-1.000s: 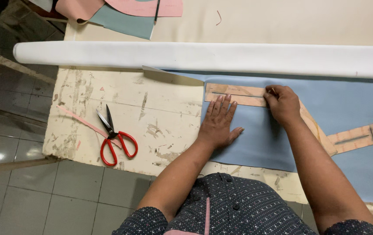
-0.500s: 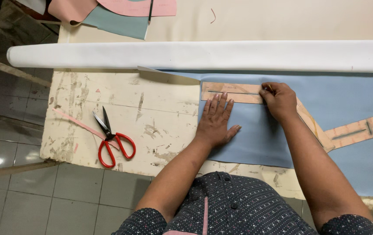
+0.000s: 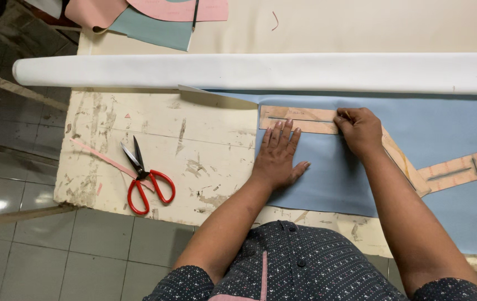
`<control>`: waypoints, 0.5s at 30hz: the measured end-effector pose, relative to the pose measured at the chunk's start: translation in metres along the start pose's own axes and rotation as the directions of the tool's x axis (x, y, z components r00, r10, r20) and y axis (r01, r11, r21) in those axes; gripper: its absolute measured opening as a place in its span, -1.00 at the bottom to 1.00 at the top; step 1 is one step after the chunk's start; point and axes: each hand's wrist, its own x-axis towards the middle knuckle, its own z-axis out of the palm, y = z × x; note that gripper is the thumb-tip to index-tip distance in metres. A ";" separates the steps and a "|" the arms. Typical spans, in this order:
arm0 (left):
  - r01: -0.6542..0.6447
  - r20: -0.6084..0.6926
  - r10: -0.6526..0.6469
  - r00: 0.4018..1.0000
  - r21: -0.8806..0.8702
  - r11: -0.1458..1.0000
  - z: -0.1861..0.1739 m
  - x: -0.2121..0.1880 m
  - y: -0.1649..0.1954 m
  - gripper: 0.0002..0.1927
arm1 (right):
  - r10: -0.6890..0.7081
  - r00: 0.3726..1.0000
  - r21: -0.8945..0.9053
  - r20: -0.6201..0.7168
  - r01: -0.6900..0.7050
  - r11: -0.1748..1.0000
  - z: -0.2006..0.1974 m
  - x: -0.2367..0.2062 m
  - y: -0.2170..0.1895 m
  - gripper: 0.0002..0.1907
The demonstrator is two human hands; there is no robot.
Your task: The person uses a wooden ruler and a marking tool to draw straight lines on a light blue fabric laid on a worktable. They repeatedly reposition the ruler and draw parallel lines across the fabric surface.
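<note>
My left hand (image 3: 279, 158) lies flat on a sheet of light blue fabric (image 3: 333, 178), fingers spread, with the fingertips touching the lower edge of a tan cardboard pattern strip (image 3: 297, 119). My right hand (image 3: 361, 131) rests at the strip's right end with its fingers curled tight. Whether something small sits in the pinch is hidden. A second tan pattern piece (image 3: 461, 166) lies on the fabric further right, and a slanted strip (image 3: 402, 161) runs out from under my right wrist.
Red-handled scissors (image 3: 145, 179) lie on the worn white table (image 3: 194, 139) to the left, over a thin pink strip (image 3: 102, 158). A long white fabric roll (image 3: 249, 71) spans the table behind. Pink and teal pieces (image 3: 155, 22) and a pencil (image 3: 195, 14) lie on cream cloth beyond. Tiled floor is at the left.
The view has shifted slightly. Both hands stay on the fabric and the pattern strip in the same places.
</note>
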 end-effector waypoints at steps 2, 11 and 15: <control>-0.001 -0.003 0.001 1.000 0.024 1.000 0.000 -0.001 0.000 -0.04 | -0.005 1.000 -0.016 0.001 0.005 1.000 0.001 0.000 0.000 -0.74; -0.016 -0.035 0.016 0.999 0.020 1.000 0.004 -0.002 -0.001 -0.03 | 0.037 0.999 -0.040 0.025 -0.036 0.999 0.000 -0.001 -0.001 -0.72; -0.021 -0.063 0.022 0.998 0.008 1.000 0.005 -0.003 -0.002 -0.02 | 0.029 0.999 -0.043 0.025 -0.027 0.999 0.000 -0.002 -0.001 -0.72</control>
